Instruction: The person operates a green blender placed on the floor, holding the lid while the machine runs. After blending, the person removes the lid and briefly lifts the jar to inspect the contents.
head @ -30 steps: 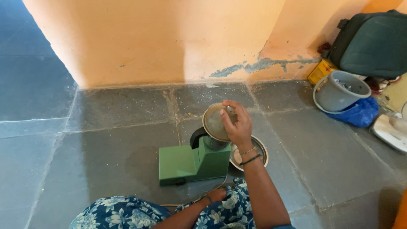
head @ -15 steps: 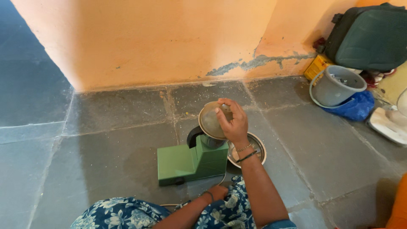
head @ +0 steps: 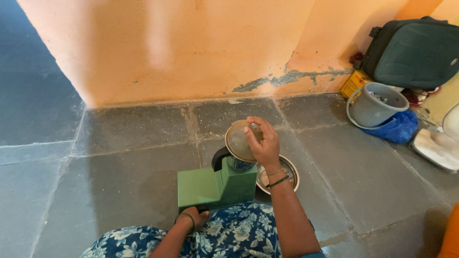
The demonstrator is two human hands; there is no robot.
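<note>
I see one grey stone-slab floor (head: 119, 181) running under everything, and one peach-orange plastered wall (head: 191, 48) along the far side, its paint chipped low on the right. Far right, one dark green soft suitcase (head: 416, 50) leans at the wall. Near me, one blue floral-print garment (head: 229, 236) covers my lap at the bottom edge. One green box-shaped mixer-grinder base (head: 210, 186) stands on the floor in the middle, just beyond my lap. One grey plastic bucket (head: 375, 105) stands far right, with one blue plastic bag (head: 399, 128) touching its near side and one small yellow carton (head: 353, 85) just behind it. One white object (head: 437, 148) shows partly at the right edge; I cannot tell what it is. One round steel plate (head: 289, 174) lies flat on the floor, touching the right side of the base. One steel jar with a black handle (head: 229, 160) sits on the base, capped by one round cloudy lid (head: 237, 141).

My right hand (head: 263, 143) presses down on the lid, fingers curled over its right rim, gripping it. My left hand (head: 193, 217) rests at the near left bottom edge of the base, fingers bent against it; whether it grips anything I cannot tell.
</note>
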